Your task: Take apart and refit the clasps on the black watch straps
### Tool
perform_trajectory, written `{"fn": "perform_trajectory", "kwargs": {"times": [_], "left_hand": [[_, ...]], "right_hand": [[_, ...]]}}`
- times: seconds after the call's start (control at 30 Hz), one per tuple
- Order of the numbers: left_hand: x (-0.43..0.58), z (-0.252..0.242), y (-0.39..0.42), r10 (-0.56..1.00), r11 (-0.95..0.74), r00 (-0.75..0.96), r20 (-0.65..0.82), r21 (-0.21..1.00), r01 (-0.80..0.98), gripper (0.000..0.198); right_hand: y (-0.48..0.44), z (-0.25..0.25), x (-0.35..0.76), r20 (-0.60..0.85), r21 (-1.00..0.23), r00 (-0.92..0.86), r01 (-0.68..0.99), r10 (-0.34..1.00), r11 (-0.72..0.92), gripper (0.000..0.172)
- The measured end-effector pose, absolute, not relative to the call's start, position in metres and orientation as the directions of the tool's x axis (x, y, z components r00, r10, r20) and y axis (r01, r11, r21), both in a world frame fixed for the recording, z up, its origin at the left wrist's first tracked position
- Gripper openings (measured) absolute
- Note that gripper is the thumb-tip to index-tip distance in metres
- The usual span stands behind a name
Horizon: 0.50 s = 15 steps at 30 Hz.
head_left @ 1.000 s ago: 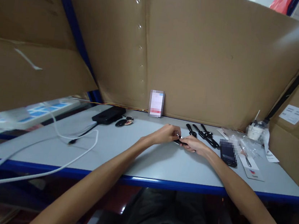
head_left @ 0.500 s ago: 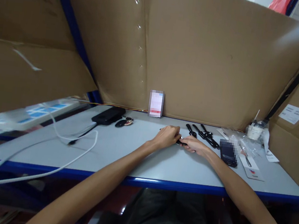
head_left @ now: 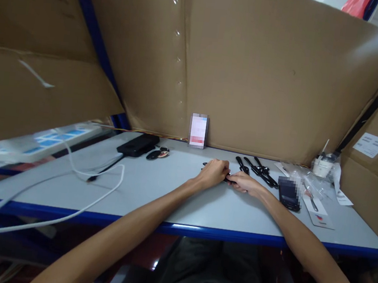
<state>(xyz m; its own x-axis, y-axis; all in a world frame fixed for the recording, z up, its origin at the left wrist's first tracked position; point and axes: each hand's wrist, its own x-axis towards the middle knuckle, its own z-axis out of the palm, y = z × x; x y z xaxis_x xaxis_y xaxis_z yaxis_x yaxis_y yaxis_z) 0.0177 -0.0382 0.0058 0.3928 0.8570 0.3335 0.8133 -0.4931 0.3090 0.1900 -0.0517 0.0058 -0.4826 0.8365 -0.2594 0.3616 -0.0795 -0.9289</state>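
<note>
My left hand (head_left: 213,172) is closed in a fist around a slim black thing (head_left: 227,179), just above the table's middle. Touching or nearly touching it, my right hand (head_left: 244,182) pinches the same black thing by its right part. A dark end also shows past the left knuckles, but fingers cover most of it, so its kind is hidden. Several long glossy black pieces (head_left: 256,168) with rounded handle-like ends lie just beyond my right hand. Right of that wrist a black phone-like device (head_left: 289,193) rests, partly blurred.
A phone (head_left: 198,131) leans upright against the cardboard back wall (head_left: 252,76). At left are a black box with a cable (head_left: 138,145), a black oval object (head_left: 153,155), white cables (head_left: 99,197) and a power strip (head_left: 58,141). Plastic wrappers (head_left: 319,187) and a white cup (head_left: 322,167) stand right.
Both hands keep their hold on the black thing. My left hand has shifted very slightly, and a little more of the dark end shows beyond its knuckles.
</note>
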Motion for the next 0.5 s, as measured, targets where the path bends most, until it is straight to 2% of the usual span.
{"fn": "perform_trajectory", "kwargs": {"times": [0.1,0.23,0.4,0.5], "left_hand": [[0.023,0.006,-0.041,0.883,-0.430,0.346,0.317,0.252,0.867,0.021],[0.022,0.005,-0.039,0.807,-0.561,0.500,0.315,0.143,0.815,0.019],[0.013,0.001,-0.029,0.808,-0.580,0.480,0.342,0.318,0.750,0.018],[0.012,-0.001,-0.027,0.799,-0.593,0.484,0.357,0.339,0.730,0.019]], "right_hand": [[-0.051,0.005,0.189,-0.266,-0.928,-0.477,0.363,0.838,-0.088,0.030],[-0.050,0.006,0.188,-0.281,-0.920,-0.473,0.380,0.835,-0.094,0.031],[-0.053,0.010,0.188,-0.274,-0.924,-0.487,0.372,0.829,-0.087,0.031],[-0.054,0.010,0.188,-0.264,-0.931,-0.484,0.355,0.834,-0.089,0.030]]}}
